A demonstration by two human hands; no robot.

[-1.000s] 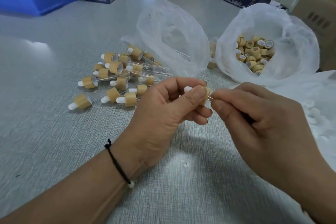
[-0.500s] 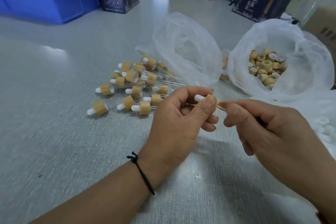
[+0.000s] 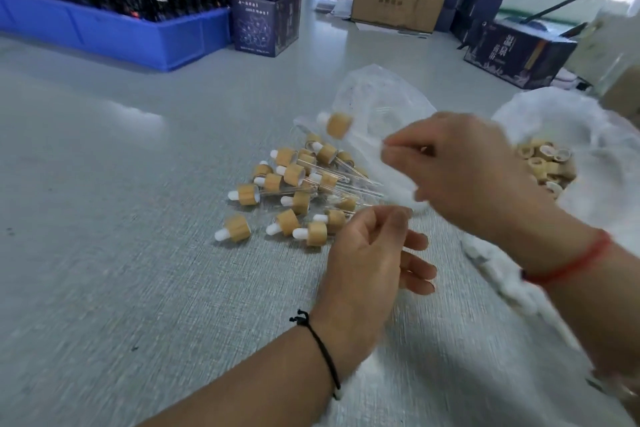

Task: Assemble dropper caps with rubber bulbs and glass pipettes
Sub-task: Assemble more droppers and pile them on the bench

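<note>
A finished dropper [image 3: 337,125] hangs blurred at 12 o'clock above the pile [image 3: 298,194]; left hand [image 3: 374,253] released, right hand [image 3: 460,170] grip unclear.

hands [image 3: 370,253]: 2 | plastic bags [image 3: 377,104]: 2 | blue bin [image 3: 114,31]: 1 | wristbands [image 3: 320,350]: 2

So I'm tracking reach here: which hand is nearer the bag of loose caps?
Right. The right hand is raised just left of the bag of loose caps, partly overlapping its plastic. The left hand sits lower and farther left, near the finished droppers.
</note>
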